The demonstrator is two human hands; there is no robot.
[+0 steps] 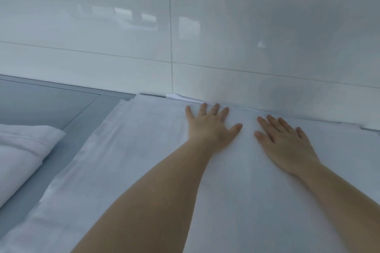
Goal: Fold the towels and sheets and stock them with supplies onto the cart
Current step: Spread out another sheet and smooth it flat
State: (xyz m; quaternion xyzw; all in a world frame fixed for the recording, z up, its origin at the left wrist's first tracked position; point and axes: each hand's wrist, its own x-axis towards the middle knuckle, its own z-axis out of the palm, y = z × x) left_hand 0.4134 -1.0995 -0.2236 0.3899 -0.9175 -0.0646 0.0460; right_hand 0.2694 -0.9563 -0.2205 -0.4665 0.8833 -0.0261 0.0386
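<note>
A white sheet (127, 150) lies spread flat over the grey table, its far edge against the wall. My left hand (209, 125) lies flat on the sheet near that far edge, fingers straight and spread. My right hand (285, 141) lies flat beside it, a little nearer to me, fingers straight too. Both palms press on the cloth and hold nothing. A folded white towel (22, 150) sits on the table at the left, apart from the sheet.
A glossy white tiled wall (185, 37) rises directly behind the table. A strip of bare grey table top (51, 104) shows at the left between the towel and the wall. No cart is in view.
</note>
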